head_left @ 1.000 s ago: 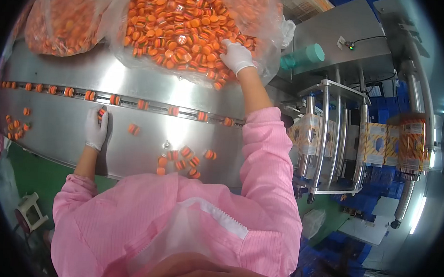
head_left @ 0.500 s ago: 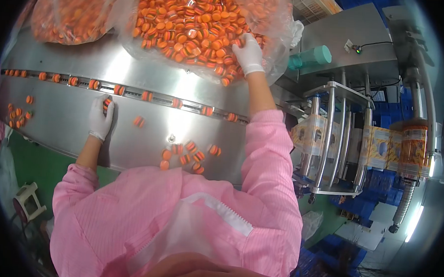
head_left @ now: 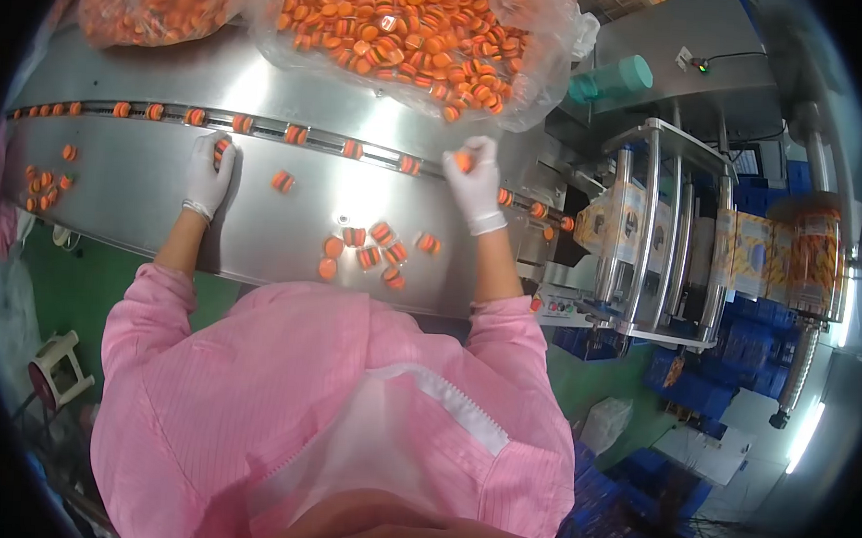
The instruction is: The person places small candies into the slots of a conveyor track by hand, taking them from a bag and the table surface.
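My left hand [head_left: 206,177], in a white glove, is closed round a striped orange candy [head_left: 222,150] just on the near side of the conveyor track [head_left: 269,130]. Orange, burger-like candies stand spaced out in a row along that track. Gloved as well, my right hand [head_left: 476,186] pinches an orange candy [head_left: 464,162] beside the track, farther right. Beyond it lies a large clear plastic bag [head_left: 530,105], its mouth spread, full of the same candies [head_left: 412,37]. Several loose candies [head_left: 367,258] are scattered on the steel table [head_left: 279,234] between my arms.
A second bag of candies [head_left: 154,12] sits at the back left. More loose candies [head_left: 42,190] lie at the table's left end. To the right stands a wrapping machine [head_left: 649,230] threaded with printed film [head_left: 744,254]. A teal bottle [head_left: 612,80] lies behind it.
My right hand has come away from the bag toward me and now holds a candy near the track. The left hand stays beside the track. The whole view has shifted slightly.
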The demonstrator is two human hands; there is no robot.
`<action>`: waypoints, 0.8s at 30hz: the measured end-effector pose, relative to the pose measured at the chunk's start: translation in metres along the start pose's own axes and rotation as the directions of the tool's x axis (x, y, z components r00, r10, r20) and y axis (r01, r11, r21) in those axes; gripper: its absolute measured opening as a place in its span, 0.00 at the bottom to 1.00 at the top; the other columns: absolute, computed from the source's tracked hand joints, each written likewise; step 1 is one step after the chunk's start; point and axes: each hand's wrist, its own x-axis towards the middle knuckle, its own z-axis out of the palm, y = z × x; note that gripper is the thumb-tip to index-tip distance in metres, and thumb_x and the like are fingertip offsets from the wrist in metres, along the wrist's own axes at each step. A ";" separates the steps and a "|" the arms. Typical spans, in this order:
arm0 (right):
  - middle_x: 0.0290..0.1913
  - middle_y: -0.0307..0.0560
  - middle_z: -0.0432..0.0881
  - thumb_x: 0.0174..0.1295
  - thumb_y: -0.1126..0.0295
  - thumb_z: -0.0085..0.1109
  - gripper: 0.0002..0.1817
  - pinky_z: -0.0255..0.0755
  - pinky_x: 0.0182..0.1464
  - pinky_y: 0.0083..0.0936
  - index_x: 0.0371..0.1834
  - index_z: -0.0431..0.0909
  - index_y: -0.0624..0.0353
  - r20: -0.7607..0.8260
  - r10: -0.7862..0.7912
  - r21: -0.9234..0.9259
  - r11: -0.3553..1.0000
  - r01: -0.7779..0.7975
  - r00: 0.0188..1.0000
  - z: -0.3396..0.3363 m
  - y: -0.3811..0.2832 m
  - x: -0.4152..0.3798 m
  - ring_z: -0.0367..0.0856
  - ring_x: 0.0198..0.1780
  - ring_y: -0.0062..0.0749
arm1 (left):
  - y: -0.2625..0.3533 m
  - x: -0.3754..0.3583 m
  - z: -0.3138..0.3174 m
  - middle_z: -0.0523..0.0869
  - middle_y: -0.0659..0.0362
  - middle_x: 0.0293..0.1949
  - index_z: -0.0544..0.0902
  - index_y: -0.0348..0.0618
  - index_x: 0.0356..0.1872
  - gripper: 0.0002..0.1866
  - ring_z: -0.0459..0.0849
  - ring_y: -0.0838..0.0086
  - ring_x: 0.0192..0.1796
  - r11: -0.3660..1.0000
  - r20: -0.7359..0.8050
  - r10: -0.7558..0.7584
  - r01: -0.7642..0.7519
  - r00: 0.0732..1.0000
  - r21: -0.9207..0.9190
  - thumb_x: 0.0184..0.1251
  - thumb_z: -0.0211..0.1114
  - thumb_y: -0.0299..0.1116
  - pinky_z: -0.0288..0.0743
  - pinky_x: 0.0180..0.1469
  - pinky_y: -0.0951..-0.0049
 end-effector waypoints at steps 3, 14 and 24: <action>0.35 0.51 0.76 0.54 0.55 0.64 0.19 0.75 0.39 0.36 0.42 0.74 0.54 0.210 -0.045 -0.278 0.955 0.104 0.977 0.010 -0.006 -0.036 0.79 0.33 0.47 | 0.002 0.001 0.000 0.78 0.49 0.39 0.77 0.38 0.47 0.14 0.78 0.61 0.38 1.000 -0.017 0.022 -0.022 1.000 -0.014 0.66 0.60 0.36 0.73 0.42 0.68; 0.38 0.52 0.77 0.51 0.59 0.67 0.19 0.72 0.49 0.34 0.40 0.78 0.60 0.379 -0.011 -0.239 0.965 0.109 0.925 -0.015 -0.021 -0.008 0.78 0.44 0.45 | -0.003 0.000 0.004 0.78 0.51 0.39 0.77 0.38 0.48 0.13 0.78 0.65 0.37 1.000 -0.023 0.012 -0.013 1.000 -0.017 0.66 0.60 0.34 0.73 0.39 0.71; 0.45 0.58 0.82 0.56 0.63 0.58 0.16 0.73 0.52 0.35 0.44 0.79 0.60 -0.042 0.145 -0.481 0.864 -0.147 0.989 -0.010 0.052 0.186 0.80 0.49 0.49 | -0.003 0.002 0.001 0.79 0.50 0.40 0.77 0.38 0.48 0.14 0.79 0.59 0.42 1.000 0.013 0.013 -0.013 1.000 0.009 0.67 0.59 0.36 0.73 0.46 0.67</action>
